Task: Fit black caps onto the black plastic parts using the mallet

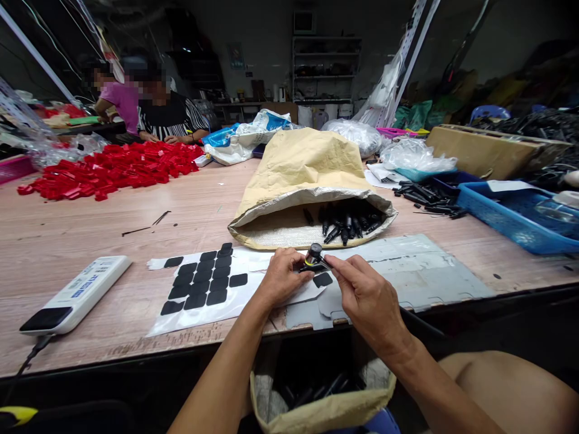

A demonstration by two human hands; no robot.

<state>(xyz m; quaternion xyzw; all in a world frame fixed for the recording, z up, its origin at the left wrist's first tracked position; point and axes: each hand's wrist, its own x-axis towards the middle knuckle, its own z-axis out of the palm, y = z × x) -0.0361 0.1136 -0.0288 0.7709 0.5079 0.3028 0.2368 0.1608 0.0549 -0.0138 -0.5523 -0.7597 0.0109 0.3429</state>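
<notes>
Left hand (281, 278) holds black yellow-ringed cylinder (313, 253) near front edge of table (194, 208), right hand (368, 295) pinching narrowly beside it; this handling step probably needs steadiness

I could read no word, number or brand for certain. On the white power bank (84, 292) at my left, large blue characters ran along the top face, with smaller, greyish print beside them, all too blurred for me to make out. Across the table, the blue-and-white plastic sack (248, 138) bore printed patches that I could not decipher among its creases. On the back wall hung a poster (236, 55), too dark and small to read.
</notes>
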